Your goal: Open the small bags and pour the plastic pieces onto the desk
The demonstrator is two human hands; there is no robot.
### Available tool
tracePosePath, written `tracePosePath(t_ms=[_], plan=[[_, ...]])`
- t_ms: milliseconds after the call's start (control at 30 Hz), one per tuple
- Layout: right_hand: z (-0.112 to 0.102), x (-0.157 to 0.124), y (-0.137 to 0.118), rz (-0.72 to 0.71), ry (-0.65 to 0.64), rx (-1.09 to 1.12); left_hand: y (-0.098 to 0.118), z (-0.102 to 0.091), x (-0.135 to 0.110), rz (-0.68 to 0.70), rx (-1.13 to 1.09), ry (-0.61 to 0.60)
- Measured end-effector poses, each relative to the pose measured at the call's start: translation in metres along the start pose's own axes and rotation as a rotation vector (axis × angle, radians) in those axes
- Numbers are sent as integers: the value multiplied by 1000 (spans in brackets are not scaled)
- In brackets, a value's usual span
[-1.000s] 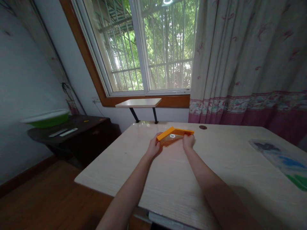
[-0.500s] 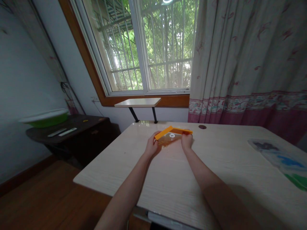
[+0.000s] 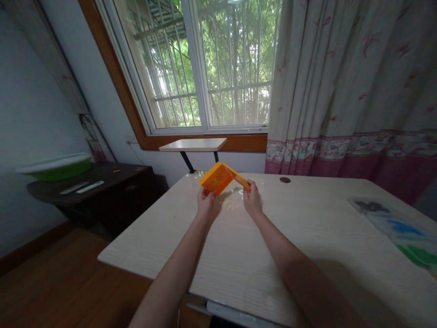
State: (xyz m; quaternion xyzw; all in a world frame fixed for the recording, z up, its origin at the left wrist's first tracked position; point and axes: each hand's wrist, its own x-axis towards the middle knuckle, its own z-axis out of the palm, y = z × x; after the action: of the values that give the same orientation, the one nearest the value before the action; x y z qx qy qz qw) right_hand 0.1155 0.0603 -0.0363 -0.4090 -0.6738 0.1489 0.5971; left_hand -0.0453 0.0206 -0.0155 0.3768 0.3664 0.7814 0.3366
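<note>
Above the far part of the pale table [image 3: 170,237], an orange folding box [image 3: 217,178] is spread apart into two halves and tilted in an inverted V. My left hand [image 3: 205,202] is closed on the lower edge of its left half. The end of the right half sits in the fingers of my right hand [image 3: 251,198]. Several small yellowish pieces [image 3: 229,204] lie scattered on the table beneath the box, between my two hands. They are too small to name.
To the right lies a clear plastic tray [image 3: 382,223] with dark, blue and green contents. A raised white shelf [image 3: 193,145] on black legs stands at the back. At the left, a dark side table [image 3: 112,182] bears a green basin [image 3: 61,169].
The orange box has risen, shifted left and tilted, so its left half shows a broad face. Both hands went with it, and the pieces on the table are more exposed.
</note>
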Motion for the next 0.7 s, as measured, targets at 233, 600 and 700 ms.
tracePosePath(t_ms=[233, 600, 700], plan=[[7, -9, -23, -377, -157, -165, 8, -1, -5, -214, -187, -112], [3, -6, -18, -427, -372, -366, 5, 0, -11, -218, -119, -319], [3, -1, -20, -485, -452, -371, 6, 1, -11, -185, -106, -265]])
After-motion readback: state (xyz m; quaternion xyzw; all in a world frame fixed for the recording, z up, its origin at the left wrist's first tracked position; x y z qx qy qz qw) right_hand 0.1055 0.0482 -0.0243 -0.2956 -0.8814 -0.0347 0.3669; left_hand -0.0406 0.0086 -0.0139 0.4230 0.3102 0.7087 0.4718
